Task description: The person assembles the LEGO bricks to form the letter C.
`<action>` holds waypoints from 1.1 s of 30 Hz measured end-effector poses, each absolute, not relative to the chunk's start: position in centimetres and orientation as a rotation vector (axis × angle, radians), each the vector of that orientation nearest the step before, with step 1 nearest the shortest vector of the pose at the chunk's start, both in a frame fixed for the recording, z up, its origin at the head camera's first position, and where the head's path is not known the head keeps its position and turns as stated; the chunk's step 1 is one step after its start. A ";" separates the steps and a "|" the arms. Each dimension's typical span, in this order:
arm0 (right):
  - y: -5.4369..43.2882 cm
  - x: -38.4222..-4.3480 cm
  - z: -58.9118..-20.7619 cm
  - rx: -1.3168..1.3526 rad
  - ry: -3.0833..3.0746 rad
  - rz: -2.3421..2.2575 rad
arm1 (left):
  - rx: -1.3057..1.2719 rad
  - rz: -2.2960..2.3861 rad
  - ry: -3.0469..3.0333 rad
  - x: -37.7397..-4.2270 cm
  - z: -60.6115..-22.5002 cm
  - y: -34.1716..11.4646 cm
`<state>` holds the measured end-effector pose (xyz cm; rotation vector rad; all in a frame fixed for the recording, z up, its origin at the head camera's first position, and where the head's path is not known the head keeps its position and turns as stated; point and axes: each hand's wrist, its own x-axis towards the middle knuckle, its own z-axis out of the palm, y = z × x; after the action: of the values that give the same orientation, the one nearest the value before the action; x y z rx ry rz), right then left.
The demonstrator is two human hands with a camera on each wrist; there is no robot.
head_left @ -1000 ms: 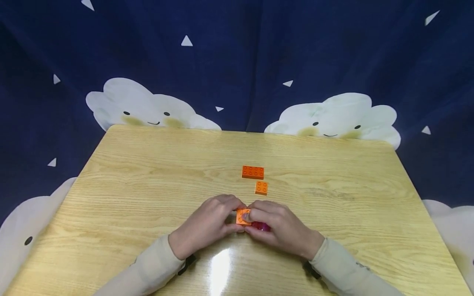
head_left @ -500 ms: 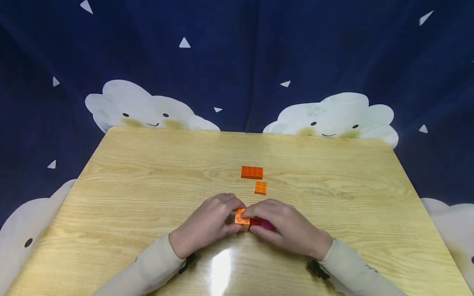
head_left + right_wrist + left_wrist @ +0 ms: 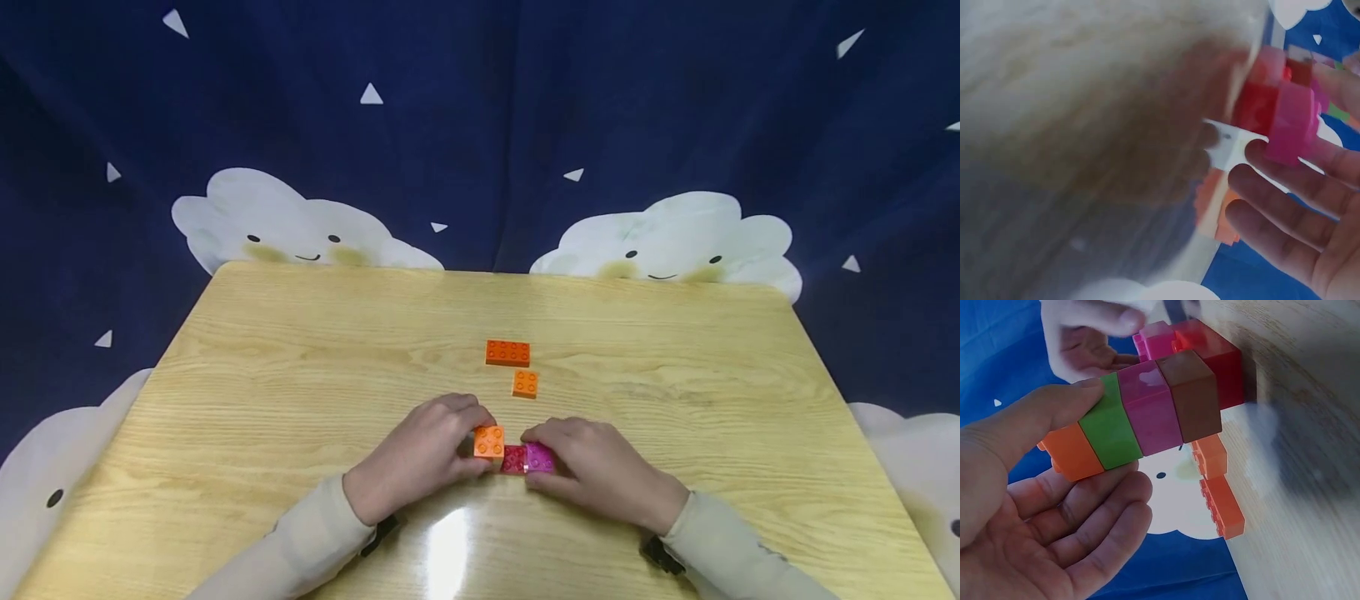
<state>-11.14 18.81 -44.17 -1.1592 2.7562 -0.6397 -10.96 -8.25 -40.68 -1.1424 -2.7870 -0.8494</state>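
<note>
My left hand (image 3: pixel 427 442) pinches a stack of building blocks between thumb and fingers. Its layers are an orange block (image 3: pixel 1072 450) on top, then green (image 3: pixel 1110 425), magenta (image 3: pixel 1147 409) and brown (image 3: pixel 1190 397). The stack stands upright on one end of a red brick (image 3: pixel 1225 369), whose base is at the tabletop. A pink block (image 3: pixel 538 457) sits on the red brick's other end, beside the stack. My right hand (image 3: pixel 596 471) holds the pink block, thumb on the near side and index finger on the far side; its other fingers (image 3: pixel 1272 231) are spread.
A longer orange-red brick (image 3: pixel 507 352) and a small orange block (image 3: pixel 525 383) lie on the wooden table (image 3: pixel 315 333) beyond the hands. A dark blue curtain (image 3: pixel 480 125) with clouds and triangles hangs behind the table's far edge.
My right hand's finger has come off the top of the orange block, and the hand has moved right to the pink block. The left hand keeps its grip on the stack.
</note>
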 end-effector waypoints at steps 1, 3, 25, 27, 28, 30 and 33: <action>18.7 -11.1 -44.3 -1.172 2.758 -0.622 | -1.141 -0.846 -2.791 -11.0 -40.7 -8.3; 18.3 -11.0 -44.5 -1.202 2.763 -0.602 | -1.142 -0.844 -2.796 -11.0 -40.6 -8.3; 17.0 -11.6 -45.0 -1.294 2.779 -0.579 | -1.136 -0.836 -2.812 -11.1 -40.5 -8.0; 17.0 -11.6 -45.0 -1.298 2.774 -0.582 | -1.138 -0.825 -2.816 -11.1 -40.4 -8.0; 16.9 -11.6 -45.0 -1.299 2.768 -0.588 | -1.137 -0.822 -2.819 -11.2 -40.4 -8.0; 16.9 -11.6 -44.9 -1.300 2.755 -0.603 | -1.136 -0.819 -2.827 -11.2 -40.3 -8.0; 17.0 -11.7 -44.9 -1.301 2.739 -0.627 | -1.144 -0.828 -2.836 -11.3 -40.2 -8.0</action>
<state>-11.67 16.99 -44.86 -1.3007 2.7395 -0.6267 -11.33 -7.97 -40.23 -1.1437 -2.8360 -0.8276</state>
